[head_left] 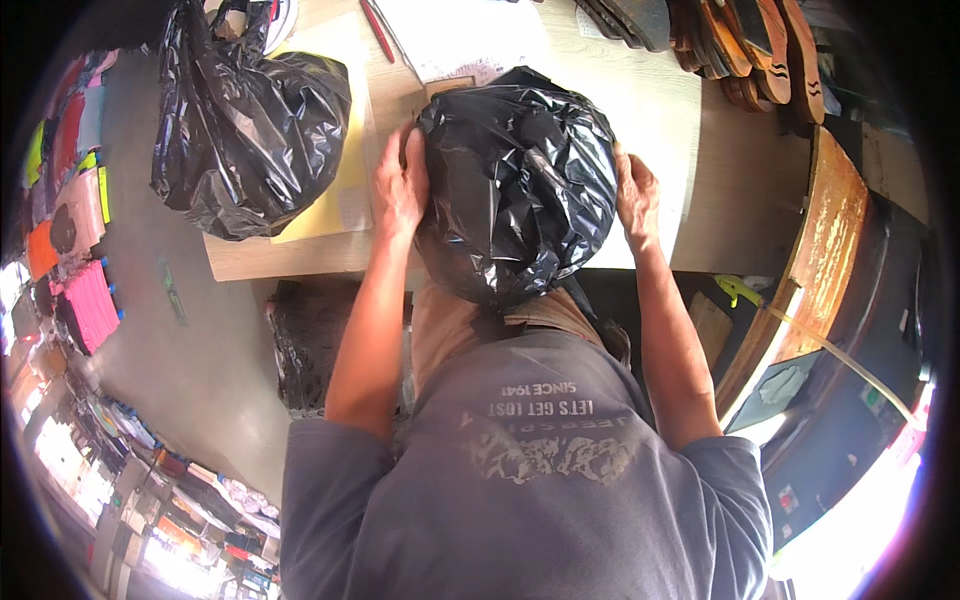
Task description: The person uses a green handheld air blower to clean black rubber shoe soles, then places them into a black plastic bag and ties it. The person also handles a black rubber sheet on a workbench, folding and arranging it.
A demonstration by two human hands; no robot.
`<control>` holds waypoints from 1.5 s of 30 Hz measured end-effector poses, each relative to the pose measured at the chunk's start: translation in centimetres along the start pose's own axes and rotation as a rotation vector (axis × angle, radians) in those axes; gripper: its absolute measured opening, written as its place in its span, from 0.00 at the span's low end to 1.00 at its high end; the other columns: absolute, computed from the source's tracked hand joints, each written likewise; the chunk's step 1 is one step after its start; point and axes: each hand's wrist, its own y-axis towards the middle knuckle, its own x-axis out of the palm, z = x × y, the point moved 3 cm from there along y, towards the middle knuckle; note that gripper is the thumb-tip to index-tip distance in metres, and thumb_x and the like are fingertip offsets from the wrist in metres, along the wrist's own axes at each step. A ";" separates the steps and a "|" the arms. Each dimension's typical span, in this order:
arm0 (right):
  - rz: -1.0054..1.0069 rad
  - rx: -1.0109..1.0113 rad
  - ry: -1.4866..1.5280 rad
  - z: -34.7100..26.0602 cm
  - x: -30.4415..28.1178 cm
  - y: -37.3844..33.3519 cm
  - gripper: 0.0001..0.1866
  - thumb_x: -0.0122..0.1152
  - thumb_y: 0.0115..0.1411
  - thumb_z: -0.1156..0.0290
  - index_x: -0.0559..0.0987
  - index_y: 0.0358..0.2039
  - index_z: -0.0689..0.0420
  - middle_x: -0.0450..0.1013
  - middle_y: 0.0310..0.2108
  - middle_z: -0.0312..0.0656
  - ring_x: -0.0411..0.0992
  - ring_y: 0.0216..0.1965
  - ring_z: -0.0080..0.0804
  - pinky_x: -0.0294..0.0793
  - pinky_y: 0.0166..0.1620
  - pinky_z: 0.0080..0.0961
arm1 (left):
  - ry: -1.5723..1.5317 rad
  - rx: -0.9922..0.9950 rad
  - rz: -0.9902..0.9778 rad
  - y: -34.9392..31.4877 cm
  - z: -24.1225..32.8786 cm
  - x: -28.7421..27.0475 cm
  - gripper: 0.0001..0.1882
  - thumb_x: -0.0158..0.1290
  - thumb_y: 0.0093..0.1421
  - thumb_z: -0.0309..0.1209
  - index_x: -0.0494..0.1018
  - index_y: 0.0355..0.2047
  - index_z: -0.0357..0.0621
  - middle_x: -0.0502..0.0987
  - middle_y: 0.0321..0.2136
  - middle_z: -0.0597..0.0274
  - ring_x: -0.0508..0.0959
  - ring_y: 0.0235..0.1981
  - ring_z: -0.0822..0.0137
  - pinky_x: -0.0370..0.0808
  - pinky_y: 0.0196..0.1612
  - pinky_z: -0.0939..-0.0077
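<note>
A full, rounded black plastic bag (515, 190) rests at the near edge of the table, partly over my lap, and its crinkled skin hides whatever is inside. My left hand (402, 185) presses against the bag's left side, thumb up and fingers along it. On the opposite side my right hand (637, 195) grips it, with the fingertips partly hidden behind the plastic. Another filled black plastic bag (255, 140) lies to the left on the table, its gathered top toward the far edge. Under that bag is a yellow sheet (350, 160).
The pale wooden table (290, 260) spans the far side. White paper (480, 35) and a red pen (378, 32) lie at the back. Several long brown and dark flat pieces (760, 50) are piled far right. A worn wooden board (825, 230) stands right. Colourful stacked fabrics (85, 300) line the left.
</note>
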 end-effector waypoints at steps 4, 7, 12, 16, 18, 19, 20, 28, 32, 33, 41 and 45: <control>0.048 -0.114 0.363 3.1 2.1 -0.4 0.26 0.55 0.74 0.50 0.81 0.33 0.64 0.70 0.22 0.38 0.64 0.27 0.24 0.67 0.33 0.28 | 0.161 -0.019 0.022 -1.4 -2.6 -0.5 0.16 0.52 0.73 0.37 0.77 0.34 0.36 0.78 0.30 0.38 0.79 0.30 0.44 0.75 0.37 0.57; -0.003 -0.173 0.635 5.2 3.8 1.0 0.21 0.55 0.75 0.58 0.81 0.34 0.64 0.73 0.26 0.32 0.65 0.29 0.18 0.67 0.33 0.22 | 0.209 0.080 0.028 -1.9 -4.0 -0.5 0.15 0.52 0.72 0.36 0.76 0.33 0.37 0.78 0.28 0.40 0.79 0.29 0.41 0.75 0.35 0.57; 0.020 -0.251 0.488 6.8 4.7 2.9 0.18 0.55 0.75 0.59 0.81 0.37 0.62 0.76 0.29 0.34 0.70 0.32 0.22 0.72 0.38 0.25 | 0.472 0.267 0.044 -1.5 -3.8 -0.3 0.09 0.53 0.71 0.33 0.77 0.38 0.40 0.80 0.31 0.43 0.81 0.34 0.38 0.78 0.38 0.53; -0.039 -0.294 0.522 7.0 4.0 2.4 0.19 0.53 0.75 0.59 0.80 0.43 0.64 0.80 0.37 0.45 0.76 0.39 0.32 0.74 0.47 0.28 | 0.241 0.157 0.062 -2.0 -2.3 -1.3 0.10 0.55 0.70 0.35 0.76 0.39 0.41 0.82 0.34 0.40 0.82 0.38 0.38 0.78 0.42 0.49; -0.085 -0.081 0.706 7.7 3.9 2.3 0.19 0.52 0.76 0.59 0.80 0.47 0.63 0.80 0.40 0.41 0.75 0.41 0.28 0.74 0.47 0.26 | 0.152 0.097 0.040 -3.1 -1.9 -1.8 0.11 0.55 0.70 0.37 0.75 0.39 0.41 0.82 0.35 0.39 0.82 0.39 0.38 0.78 0.43 0.47; -0.180 -0.076 0.764 7.9 4.1 2.2 0.19 0.52 0.76 0.56 0.81 0.46 0.61 0.80 0.41 0.38 0.75 0.41 0.26 0.74 0.46 0.25 | 0.199 0.086 0.006 -3.9 -1.9 -2.1 0.11 0.56 0.70 0.37 0.75 0.40 0.42 0.82 0.35 0.39 0.82 0.40 0.38 0.78 0.43 0.46; -0.192 -0.230 0.763 7.7 4.1 2.3 0.20 0.52 0.76 0.56 0.81 0.46 0.60 0.80 0.40 0.38 0.74 0.40 0.24 0.74 0.44 0.24 | 0.252 0.071 -0.028 -4.5 -2.1 -2.3 0.11 0.56 0.70 0.38 0.74 0.40 0.43 0.82 0.36 0.39 0.82 0.40 0.38 0.78 0.43 0.46; -0.097 -0.241 0.881 11.9 6.5 4.0 0.25 0.48 0.70 0.58 0.80 0.51 0.68 0.81 0.47 0.48 0.80 0.43 0.38 0.79 0.47 0.31 | 0.548 0.046 -0.225 -5.5 -6.2 -1.0 0.12 0.49 0.73 0.41 0.72 0.48 0.48 0.83 0.36 0.45 0.83 0.38 0.42 0.79 0.38 0.50; 0.008 -0.262 0.262 12.4 4.7 4.8 0.27 0.52 0.71 0.55 0.77 0.56 0.67 0.81 0.48 0.49 0.80 0.47 0.40 0.78 0.51 0.36 | 0.616 -0.071 -0.253 -4.9 -5.4 -1.8 0.19 0.47 0.75 0.45 0.73 0.58 0.50 0.82 0.42 0.44 0.81 0.45 0.41 0.78 0.47 0.55; -0.025 -0.355 0.290 12.2 4.3 4.5 0.29 0.52 0.71 0.53 0.75 0.58 0.68 0.79 0.50 0.49 0.78 0.50 0.41 0.77 0.53 0.38 | 0.556 -0.097 -0.231 -4.7 -4.9 -2.1 0.21 0.47 0.75 0.45 0.71 0.61 0.49 0.82 0.43 0.43 0.81 0.46 0.41 0.78 0.49 0.55; 0.106 -0.411 0.593 13.0 4.0 0.1 0.30 0.48 0.74 0.50 0.73 0.59 0.67 0.77 0.49 0.49 0.76 0.51 0.37 0.74 0.56 0.34 | 0.300 0.132 -0.115 -5.3 -1.8 -2.5 0.15 0.54 0.71 0.39 0.73 0.50 0.41 0.82 0.33 0.39 0.82 0.37 0.37 0.78 0.38 0.46; -0.052 -0.029 1.022 12.1 4.9 1.5 0.21 0.49 0.74 0.58 0.76 0.52 0.64 0.78 0.44 0.43 0.77 0.43 0.28 0.77 0.45 0.24 | 0.325 0.018 -0.155 -5.7 -3.2 -2.2 0.13 0.50 0.74 0.40 0.73 0.44 0.43 0.80 0.32 0.37 0.79 0.37 0.32 0.73 0.37 0.42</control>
